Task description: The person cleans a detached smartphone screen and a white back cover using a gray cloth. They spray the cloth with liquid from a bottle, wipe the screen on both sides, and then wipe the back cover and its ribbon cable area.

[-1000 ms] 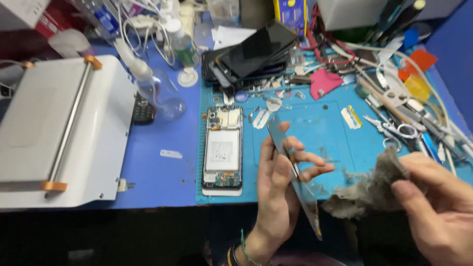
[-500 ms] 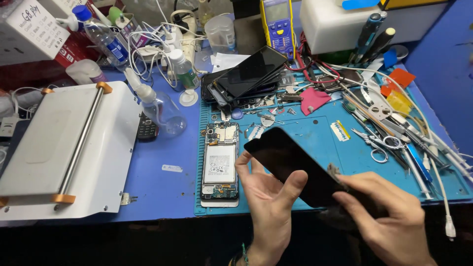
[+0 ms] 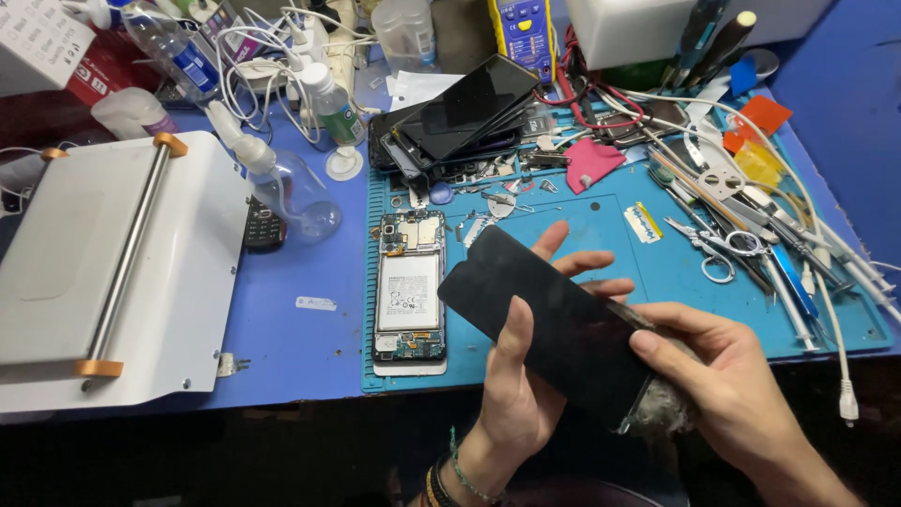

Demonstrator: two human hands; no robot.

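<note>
My left hand [image 3: 530,376] holds a black phone screen panel [image 3: 554,324] flat and face up above the front edge of the blue work mat [image 3: 601,230], thumb on top and fingers spread underneath. At the panel's right corner my right hand [image 3: 727,390] pinches the panel edge together with a grey fluffy cloth [image 3: 662,413]. An opened phone body [image 3: 410,291], with its battery and circuit boards exposed, lies on the mat just left of my left hand.
A white machine with a steel roller bar [image 3: 113,272] fills the left. A clear bottle [image 3: 286,188] stands beside it. Stacked dark phones [image 3: 460,117] lie at the mat's back. Scissors [image 3: 718,249], tweezers, cables and tools crowd the right side.
The panel has turned from edge-on to flat and face up. My right hand, first apart with the cloth, has come in onto the panel's right corner.
</note>
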